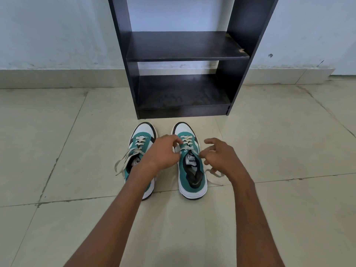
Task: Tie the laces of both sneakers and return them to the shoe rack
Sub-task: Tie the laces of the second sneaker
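Two teal-and-white sneakers stand side by side on the floor, toes toward the dark shoe rack (185, 54). The left sneaker (142, 139) has untied white laces trailing off to its left. The right sneaker (189, 170) is also untied, with a lace end lying on the floor at its right. My left hand (163, 151) hovers between the two shoes, its fingertips curled at the right sneaker's upper eyelets. My right hand (221, 157) is just right of that shoe, fingers curled near the lace at the tongue. Whether either hand pinches a lace is unclear.
The black rack has two bare shelves and stands against a pale wall directly beyond the shoes. Beige floor tiles (57, 141) spread out on both sides and toward me.
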